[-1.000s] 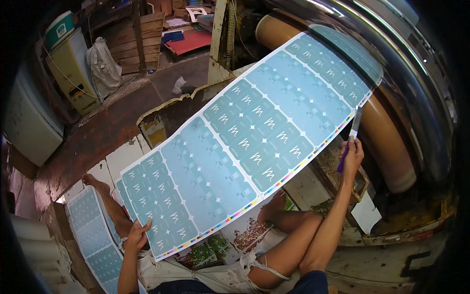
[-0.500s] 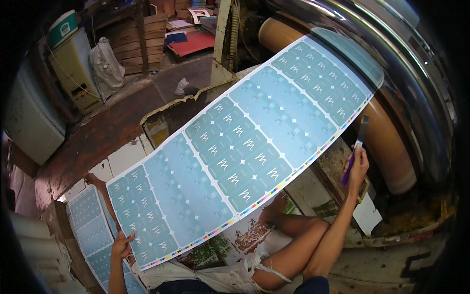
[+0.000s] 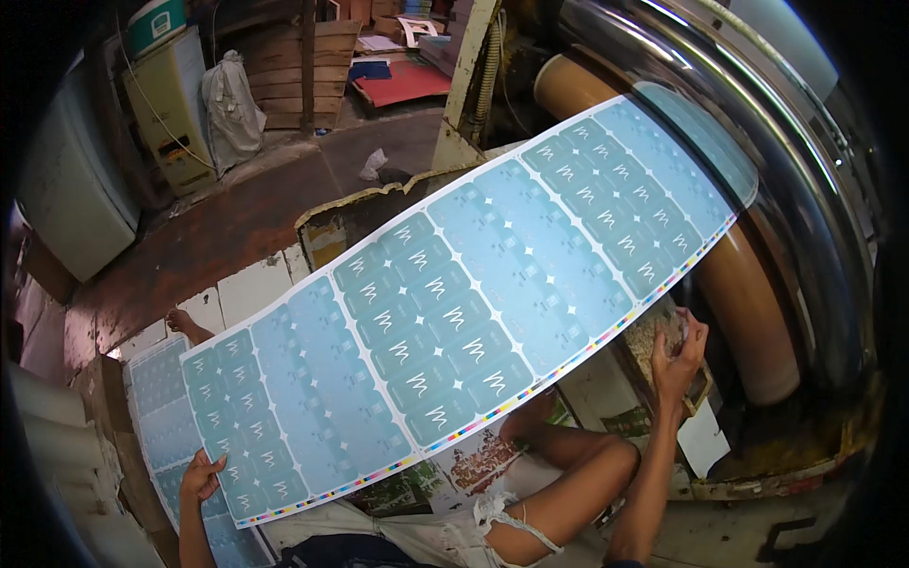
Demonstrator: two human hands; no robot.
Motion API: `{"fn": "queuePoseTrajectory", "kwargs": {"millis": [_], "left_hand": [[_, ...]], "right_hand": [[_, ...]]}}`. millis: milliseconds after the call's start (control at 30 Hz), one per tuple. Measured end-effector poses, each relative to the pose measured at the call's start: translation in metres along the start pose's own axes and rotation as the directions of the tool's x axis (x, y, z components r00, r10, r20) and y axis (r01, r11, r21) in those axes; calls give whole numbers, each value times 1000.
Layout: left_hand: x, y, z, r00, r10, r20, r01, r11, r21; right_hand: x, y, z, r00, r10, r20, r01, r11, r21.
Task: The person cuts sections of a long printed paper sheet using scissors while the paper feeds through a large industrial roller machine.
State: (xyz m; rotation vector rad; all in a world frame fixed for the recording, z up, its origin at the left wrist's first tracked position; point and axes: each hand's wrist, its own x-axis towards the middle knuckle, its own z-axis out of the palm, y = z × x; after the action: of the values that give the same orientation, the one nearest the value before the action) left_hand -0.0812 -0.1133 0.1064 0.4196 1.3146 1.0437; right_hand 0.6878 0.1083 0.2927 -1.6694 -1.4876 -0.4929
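Note:
A long printed sheet (image 3: 516, 275) in teal and light-blue bands, with white script marks and a colour strip along its near edge, slopes down from the rollers toward the lower left. My left hand (image 3: 202, 476) pinches its lower-left end, thumb on top. Near the sheet's right edge, just in front of the brown roller (image 3: 757, 312), my right hand (image 3: 680, 352) is closed with bent fingers. A thin dark blade (image 3: 686, 292) shows faintly above those fingers; the tool's purple handle is hidden now. The sheet's upper end curves in under the shiny metal roller (image 3: 805, 170).
Similar printed sheets (image 3: 161, 407) lie at the lower left, under the held one. My bare leg (image 3: 559, 492) is bent below the sheet. A worn-edged panel (image 3: 322, 232) stands beyond it. Cabinets (image 3: 175, 114), a sack (image 3: 232, 114) and a red board (image 3: 402, 83) are farther back.
More of the sheet is out from the rollers, and its free end has moved left with my left hand. My right hand has dropped lower, and the purple handle has gone from sight.

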Motion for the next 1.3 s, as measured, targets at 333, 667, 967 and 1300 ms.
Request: {"fn": "queuePoseTrajectory", "kwargs": {"millis": [333, 667, 967, 1300], "left_hand": [[-5, -48, -13, 999, -43, -24, 40, 993, -107], [-16, -122, -23, 990, -46, -132, 31, 993, -115], [-11, 29, -130, 939, 103, -329, -47, 984, 174], [114, 19, -40, 926, 198, -323, -148, 974, 173]], "right_hand": [[102, -35, -12, 631, -276, 725, 438, 898, -40], [110, -10, -9, 896, -219, 386, 181, 975, 133], [55, -40, 28, 946, -85, 312, 14, 975, 221], [41, -76, 28, 893, -84, 442, -61, 951, 303]]}}
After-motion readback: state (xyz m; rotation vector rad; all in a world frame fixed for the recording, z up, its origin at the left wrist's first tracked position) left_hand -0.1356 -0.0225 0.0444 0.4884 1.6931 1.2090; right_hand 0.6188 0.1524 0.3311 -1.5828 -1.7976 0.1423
